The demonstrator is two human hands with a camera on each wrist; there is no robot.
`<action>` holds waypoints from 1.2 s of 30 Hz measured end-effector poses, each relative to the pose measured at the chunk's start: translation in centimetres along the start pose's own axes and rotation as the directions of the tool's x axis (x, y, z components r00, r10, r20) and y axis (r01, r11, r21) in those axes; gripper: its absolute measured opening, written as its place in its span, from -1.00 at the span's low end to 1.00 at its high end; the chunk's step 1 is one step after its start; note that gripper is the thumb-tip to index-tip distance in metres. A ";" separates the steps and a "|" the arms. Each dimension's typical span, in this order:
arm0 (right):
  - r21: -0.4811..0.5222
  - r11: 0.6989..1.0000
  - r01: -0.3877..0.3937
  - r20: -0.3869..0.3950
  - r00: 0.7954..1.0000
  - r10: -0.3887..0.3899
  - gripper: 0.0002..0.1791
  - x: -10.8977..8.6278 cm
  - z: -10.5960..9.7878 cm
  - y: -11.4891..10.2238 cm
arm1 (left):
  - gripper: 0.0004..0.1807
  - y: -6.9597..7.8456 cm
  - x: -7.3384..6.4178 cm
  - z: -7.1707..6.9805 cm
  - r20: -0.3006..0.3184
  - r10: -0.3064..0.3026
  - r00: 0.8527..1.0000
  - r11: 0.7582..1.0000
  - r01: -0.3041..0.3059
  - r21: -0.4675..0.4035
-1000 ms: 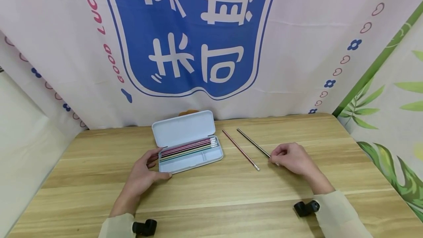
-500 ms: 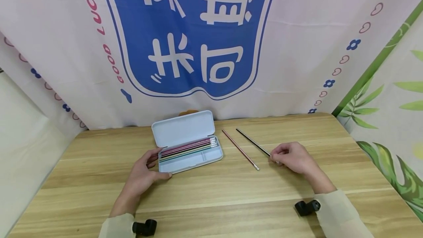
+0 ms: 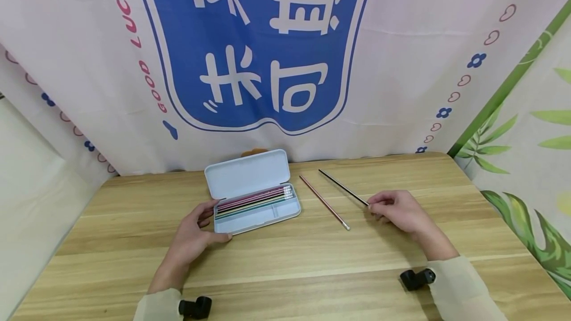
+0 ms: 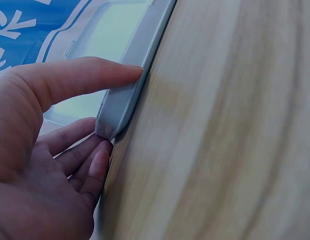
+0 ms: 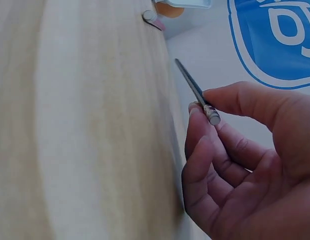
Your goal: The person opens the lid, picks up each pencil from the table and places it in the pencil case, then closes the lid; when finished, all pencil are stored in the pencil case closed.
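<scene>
A light blue pencil case [image 3: 256, 221] lies with its lid raised, holding several pencils [image 3: 250, 203] in purple, dark, yellow and green, their white erasers to the right. My left hand [image 3: 189, 239] holds the case's left end, thumb [image 4: 110, 75] along the front side and fingers around the corner. With thumb and fingertips my right hand [image 3: 399, 212] pinches a black pencil [image 3: 341, 186] near its eraser end; the right wrist view shows that end [image 5: 213, 118] pointing toward the camera. A pink pencil [image 3: 324, 202] lies on the table between case and right hand.
The wooden table [image 3: 285, 276] ends at the back against a hanging white cloth [image 3: 392, 88] with a blue printed panel. Something orange-brown [image 3: 254, 151] shows behind the raised lid.
My right hand has shifted slightly to the right with the black pencil, and its far tip sits a little higher in view. The left hand and case have stayed put.
</scene>
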State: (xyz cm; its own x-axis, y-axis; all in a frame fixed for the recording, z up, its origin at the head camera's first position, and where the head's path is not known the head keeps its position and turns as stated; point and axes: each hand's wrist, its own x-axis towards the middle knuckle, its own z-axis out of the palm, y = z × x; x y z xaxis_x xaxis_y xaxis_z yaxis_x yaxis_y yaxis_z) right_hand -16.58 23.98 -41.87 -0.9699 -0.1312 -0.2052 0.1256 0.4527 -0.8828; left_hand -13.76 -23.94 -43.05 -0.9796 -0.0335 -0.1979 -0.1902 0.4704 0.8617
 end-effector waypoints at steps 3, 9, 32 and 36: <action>-0.002 1.000 0.007 -0.020 1.000 -0.007 -0.66 -0.2 -0.3 -0.5 | 0.12 0.0 0.0 0.0 0.000 0.000 1.000 1.000 0.000 -0.003; -0.046 0.999 0.000 -0.074 0.997 -0.004 -0.63 -0.5 -0.9 -1.4 | 0.11 0.0 -0.1 -0.1 -0.001 0.004 1.000 1.000 -0.004 0.002; -0.190 0.965 0.180 -0.047 0.980 -0.192 -0.80 2.6 3.4 -5.6 | 0.11 0.0 -0.2 -0.1 -0.009 -0.001 1.000 1.000 0.001 -0.004; -0.235 0.942 0.240 -0.024 0.967 -0.252 -0.86 3.7 5.1 -6.7 | 0.10 0.1 -0.2 0.0 -0.015 0.011 1.000 1.000 -0.011 0.002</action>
State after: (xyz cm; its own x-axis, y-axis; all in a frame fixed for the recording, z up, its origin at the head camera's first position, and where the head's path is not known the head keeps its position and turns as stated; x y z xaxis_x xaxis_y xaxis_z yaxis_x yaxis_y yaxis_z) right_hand -19.96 15.93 -38.85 -0.9749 -0.2202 0.0344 -0.1635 0.6019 -0.7816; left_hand -13.54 -23.92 -42.93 -0.9825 -0.0416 -0.1816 -0.1795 0.4729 0.8626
